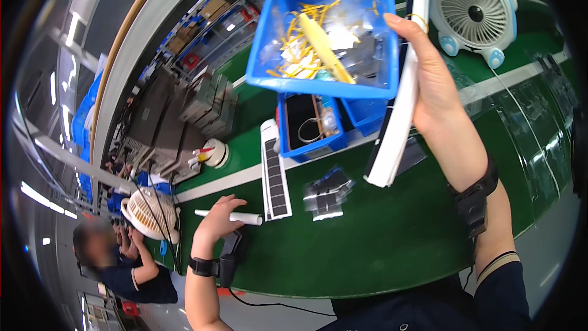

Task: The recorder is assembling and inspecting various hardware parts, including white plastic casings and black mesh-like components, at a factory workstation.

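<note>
My right hand (432,79) is closed around a long, curved bundle of white strips (398,129) with black sections along one side. A thin yellow band circles the bundle near its top. The thumb reaches to the right rim of a blue bin (260,79), whether touching it I cannot tell. Inside lie yellow rubber bands (309,9), a yellow strip (324,49) and clear plastic scraps. Over a slim white roll (248,218) on the green table (367,245), my left hand (217,217) is open, its fingers apart and loosely bent; the roll's middle is hidden beneath it.
A white strip with black panels (274,178) and bagged dark pieces (329,193) lie mid-table. Smaller blue bins (312,147) stand behind. White-and-blue fan (474,12) stands far right, clear plastic sheets (527,141) nearer. Left are a beige fan (153,211) and another person (144,270).
</note>
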`<state>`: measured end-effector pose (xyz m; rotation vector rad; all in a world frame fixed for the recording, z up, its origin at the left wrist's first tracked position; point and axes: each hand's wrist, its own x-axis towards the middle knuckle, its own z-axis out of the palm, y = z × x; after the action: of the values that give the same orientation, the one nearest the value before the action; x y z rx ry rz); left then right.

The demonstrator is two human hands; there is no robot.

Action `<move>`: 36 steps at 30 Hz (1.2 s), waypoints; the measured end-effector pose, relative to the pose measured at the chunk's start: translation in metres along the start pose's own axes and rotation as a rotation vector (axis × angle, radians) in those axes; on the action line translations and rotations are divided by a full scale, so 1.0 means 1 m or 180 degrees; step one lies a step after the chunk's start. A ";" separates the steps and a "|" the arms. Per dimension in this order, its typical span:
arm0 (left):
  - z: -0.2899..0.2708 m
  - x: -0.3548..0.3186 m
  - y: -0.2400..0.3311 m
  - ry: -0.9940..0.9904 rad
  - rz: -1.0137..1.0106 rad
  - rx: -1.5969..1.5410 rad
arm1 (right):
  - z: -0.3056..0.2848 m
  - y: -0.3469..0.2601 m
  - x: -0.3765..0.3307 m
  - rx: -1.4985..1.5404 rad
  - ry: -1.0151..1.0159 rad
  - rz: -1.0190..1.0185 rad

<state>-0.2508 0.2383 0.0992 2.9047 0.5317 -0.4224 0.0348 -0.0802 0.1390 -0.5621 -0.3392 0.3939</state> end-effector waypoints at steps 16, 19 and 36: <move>-0.030 0.101 -0.006 0.2676 0.0113 0.0977 | 0.008 0.004 -0.013 -0.0223 -0.0180 0.0145; -0.043 0.131 -0.011 0.3157 -0.0250 0.0967 | 0.012 0.006 -0.010 0.0028 -0.0041 0.0113; 0.037 0.304 0.102 0.1234 0.0221 -0.0607 | 0.012 0.009 -0.008 -0.0250 0.0152 -0.0054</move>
<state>0.0499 0.2346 -0.0169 2.8124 0.4871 0.1978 0.0207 -0.0712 0.1423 -0.6441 -0.3143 0.3513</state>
